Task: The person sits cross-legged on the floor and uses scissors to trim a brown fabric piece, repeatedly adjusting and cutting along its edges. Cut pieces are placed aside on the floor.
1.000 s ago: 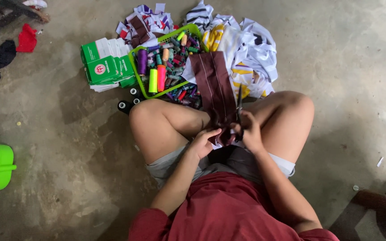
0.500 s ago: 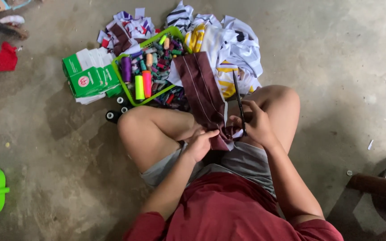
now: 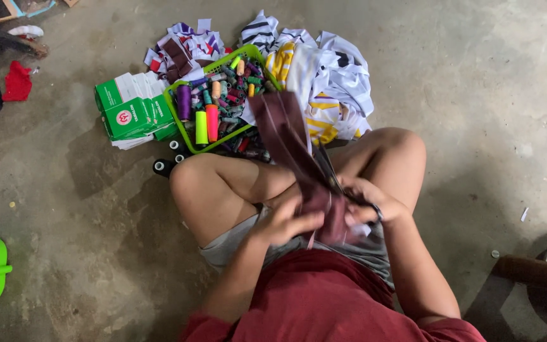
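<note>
Your L hand (image 3: 286, 221) and R hand (image 3: 365, 206) both clench the maroon fabric strip (image 3: 289, 142) over your lap; the R also seems to grip scissors (image 3: 330, 174), partly hidden. Strip's far end lies twd the green basket (image 3: 175, 123) of thread spools (image 3: 211, 122). Looks like mid-trim, end not cut free. Green-and-white boxes (image 3: 131, 114), red round mark, sit left of basket.

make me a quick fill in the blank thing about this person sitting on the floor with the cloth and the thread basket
1. Both hands, the left hand and the right hand, grip a strip of ____ coloured cloth.
2. The spools of thread lie in a basket coloured ____.
3. The green and white boxes sit on the basket's ____ side in the picture.
4. The person sits on a bare ____ floor.

Missing words: maroon; green; left; concrete
</note>
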